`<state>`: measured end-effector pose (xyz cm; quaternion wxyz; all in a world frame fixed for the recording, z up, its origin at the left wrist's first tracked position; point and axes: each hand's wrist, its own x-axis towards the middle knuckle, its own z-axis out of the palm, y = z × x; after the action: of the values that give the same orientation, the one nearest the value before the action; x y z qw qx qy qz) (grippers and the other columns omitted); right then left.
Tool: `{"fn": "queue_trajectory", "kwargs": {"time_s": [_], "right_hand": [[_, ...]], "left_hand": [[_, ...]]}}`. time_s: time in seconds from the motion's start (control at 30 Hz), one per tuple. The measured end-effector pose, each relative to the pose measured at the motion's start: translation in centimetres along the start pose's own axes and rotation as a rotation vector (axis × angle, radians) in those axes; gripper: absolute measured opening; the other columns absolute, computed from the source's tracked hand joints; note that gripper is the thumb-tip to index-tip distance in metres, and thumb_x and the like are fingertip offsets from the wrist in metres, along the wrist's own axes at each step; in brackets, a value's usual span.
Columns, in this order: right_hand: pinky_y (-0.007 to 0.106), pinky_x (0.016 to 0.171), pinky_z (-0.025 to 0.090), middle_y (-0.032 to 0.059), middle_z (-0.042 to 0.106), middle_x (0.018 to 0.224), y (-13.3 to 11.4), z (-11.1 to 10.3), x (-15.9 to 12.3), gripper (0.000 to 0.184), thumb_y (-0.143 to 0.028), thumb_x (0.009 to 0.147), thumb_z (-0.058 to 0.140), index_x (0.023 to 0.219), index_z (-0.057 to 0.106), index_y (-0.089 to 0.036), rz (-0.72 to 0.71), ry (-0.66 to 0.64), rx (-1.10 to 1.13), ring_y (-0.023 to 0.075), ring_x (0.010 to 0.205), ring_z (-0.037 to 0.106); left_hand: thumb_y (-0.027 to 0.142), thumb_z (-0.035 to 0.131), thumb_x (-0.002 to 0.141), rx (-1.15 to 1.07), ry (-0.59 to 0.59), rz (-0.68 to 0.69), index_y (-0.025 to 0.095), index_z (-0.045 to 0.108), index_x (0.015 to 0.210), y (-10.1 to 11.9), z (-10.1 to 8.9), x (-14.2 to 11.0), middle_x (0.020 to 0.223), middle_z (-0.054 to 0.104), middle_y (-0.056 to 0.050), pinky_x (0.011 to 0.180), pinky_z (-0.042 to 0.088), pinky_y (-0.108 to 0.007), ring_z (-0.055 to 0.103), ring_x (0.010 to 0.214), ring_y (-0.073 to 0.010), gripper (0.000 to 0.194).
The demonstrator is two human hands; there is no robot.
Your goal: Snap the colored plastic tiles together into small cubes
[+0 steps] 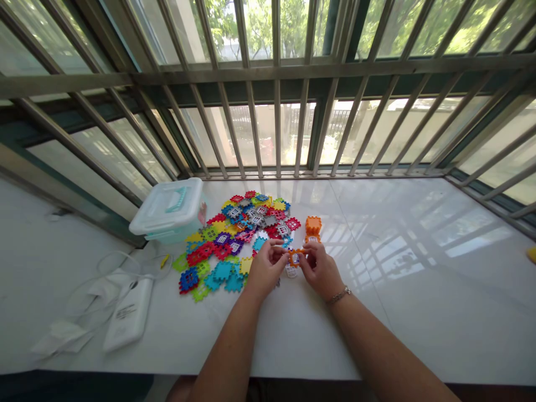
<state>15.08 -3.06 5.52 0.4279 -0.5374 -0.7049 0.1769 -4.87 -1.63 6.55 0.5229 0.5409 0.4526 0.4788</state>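
Between my two hands is an orange interlocking building tile [295,257] with a pale window-like insert. My left hand [268,264] pinches its left side with closed fingers. On its right edge, my right hand [320,269] grips with thumb and fingers. A small white window piece [291,272] shows just below the tile. Behind my right hand stands a stack of orange tiles [313,225]. To the left spreads a pile of toothed tiles [243,223] in red, blue, yellow, green and purple, some with white window inserts.
A lidded clear-and-teal plastic box [170,209] stands at the back left. Nearer on the left lie a white power bank [129,314], a pale cable [125,254] and crumpled tissue [62,336]. Metal window bars [276,123] rise along the back of the white tabletop [419,312].
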Motion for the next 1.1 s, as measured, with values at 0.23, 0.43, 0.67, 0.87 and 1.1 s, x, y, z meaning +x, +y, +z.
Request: {"fn": "queue_trajectory", "kwargs": {"time_s": [0.23, 0.43, 0.67, 0.87, 1.1], "right_hand": [[0.026, 0.057, 0.047, -0.0058, 0.066, 0.075, 0.4, 0.3, -0.1, 0.027, -0.042, 0.106, 0.058, 0.127, 0.055, -0.025, -0.018, -0.001, -0.023, 0.0133, 0.055, 0.061], [0.030, 0.061, 0.056, 0.0084, 0.071, 0.122, 0.4, 0.5, 0.1, 0.047, -0.047, 0.101, 0.075, 0.136, 0.051, -0.027, -0.140, 0.066, 0.013, 0.0134, 0.068, 0.065], [0.035, 0.067, 0.062, 0.0107, 0.066, 0.139, 0.6, 1.0, 0.1, 0.061, -0.043, 0.095, 0.084, 0.144, 0.048, -0.031, -0.240, -0.017, 0.025, 0.0167, 0.077, 0.067], [0.033, 0.064, 0.061, 0.0109, 0.065, 0.141, 0.5, 0.9, 0.1, 0.057, -0.042, 0.096, 0.082, 0.141, 0.049, -0.030, -0.223, -0.016, 0.042, 0.0117, 0.067, 0.061], [0.032, 0.063, 0.060, 0.0112, 0.065, 0.139, 0.2, 0.7, 0.1, 0.051, -0.036, 0.096, 0.081, 0.136, 0.050, -0.029, -0.238, 0.006, 0.030, 0.0119, 0.069, 0.060]], "left_hand": [[0.047, 0.090, 0.085, -0.095, -0.088, -0.131, 0.021, 0.064, 0.121, 0.2, 0.1, -0.1, 0.094, 0.077, -0.005, 0.076, 0.056, -0.029, 0.075, 0.086, -0.0189, 0.051], [0.047, 0.096, 0.079, -0.168, 0.006, -0.161, 0.021, 0.063, 0.118, 0.0, 0.0, 0.1, 0.088, 0.076, -0.003, 0.072, 0.054, -0.028, 0.074, 0.080, -0.0184, 0.057], [0.044, 0.099, 0.074, -0.226, 0.025, -0.181, 0.022, 0.062, 0.119, 0.0, -0.2, 0.2, 0.088, 0.077, -0.002, 0.075, 0.055, -0.028, 0.075, 0.080, -0.0183, 0.062], [0.043, 0.100, 0.072, -0.297, 0.016, -0.208, 0.022, 0.062, 0.117, 0.4, -0.1, 0.0, 0.090, 0.078, -0.002, 0.080, 0.055, -0.029, 0.075, 0.080, -0.0174, 0.062], [0.042, 0.100, 0.074, -0.307, -0.035, -0.212, 0.022, 0.066, 0.116, 0.1, -0.2, 0.0, 0.094, 0.077, -0.003, 0.083, 0.056, -0.028, 0.076, 0.089, -0.0184, 0.058]]}}
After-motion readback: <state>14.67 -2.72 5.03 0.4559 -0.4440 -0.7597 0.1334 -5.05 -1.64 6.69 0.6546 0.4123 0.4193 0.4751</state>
